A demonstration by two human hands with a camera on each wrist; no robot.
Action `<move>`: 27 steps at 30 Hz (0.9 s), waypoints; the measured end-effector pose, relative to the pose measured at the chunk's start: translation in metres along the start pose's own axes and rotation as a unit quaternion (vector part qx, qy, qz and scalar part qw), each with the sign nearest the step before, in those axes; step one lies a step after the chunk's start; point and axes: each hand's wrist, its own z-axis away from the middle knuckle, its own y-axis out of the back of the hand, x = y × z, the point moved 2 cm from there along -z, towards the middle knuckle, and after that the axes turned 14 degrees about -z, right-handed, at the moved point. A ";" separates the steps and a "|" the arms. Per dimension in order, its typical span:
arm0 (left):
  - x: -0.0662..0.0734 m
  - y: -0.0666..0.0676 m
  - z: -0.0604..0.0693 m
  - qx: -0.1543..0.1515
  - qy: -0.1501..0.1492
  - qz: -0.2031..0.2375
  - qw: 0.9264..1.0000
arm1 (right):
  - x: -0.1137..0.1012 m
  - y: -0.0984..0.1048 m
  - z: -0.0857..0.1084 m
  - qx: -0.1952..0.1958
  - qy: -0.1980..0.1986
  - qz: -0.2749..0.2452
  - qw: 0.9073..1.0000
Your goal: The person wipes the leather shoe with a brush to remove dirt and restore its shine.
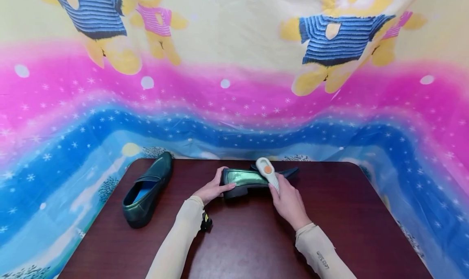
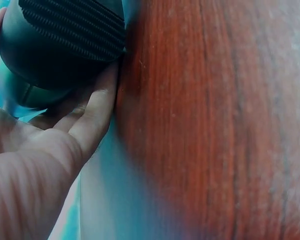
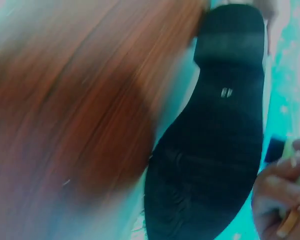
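A dark green leather loafer (image 1: pixel 242 177) is held on its side near the table's far edge, toe to the right. My left hand (image 1: pixel 212 189) grips it by the heel, thumb on the near side and fingers behind. In the left wrist view the ribbed heel (image 2: pixel 75 30) shows above the palm. My right hand (image 1: pixel 291 203) holds a white-handled brush (image 1: pixel 267 170) with an orange oval, over the middle of the loafer. In the right wrist view the black sole (image 3: pixel 210 115) faces the camera, and a dark block, seemingly the bristles (image 3: pixel 275 149), juts beyond the fingers.
The matching loafer (image 1: pixel 148 185) stands upright at the left of the dark wooden table (image 1: pixel 234 246), its blue insole showing. A printed cloth (image 1: pixel 234 96) with bears and snowflakes hangs behind the table and down both sides.
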 end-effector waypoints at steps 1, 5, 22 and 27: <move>0.000 -0.001 -0.001 -0.001 -0.001 0.004 1.000 | -0.005 -0.004 0.001 -0.010 0.014 0.001 1.000; -0.002 -0.002 -0.002 -0.001 0.001 0.023 1.000 | -0.021 -0.020 0.005 -0.063 0.059 0.019 0.996; 0.003 -0.002 0.004 0.005 -0.005 0.001 1.000 | 0.030 0.028 0.020 -0.079 0.011 0.021 0.997; 0.002 -0.003 0.003 0.002 -0.008 0.001 1.000 | 0.045 0.048 0.022 -0.080 -0.030 -0.005 0.996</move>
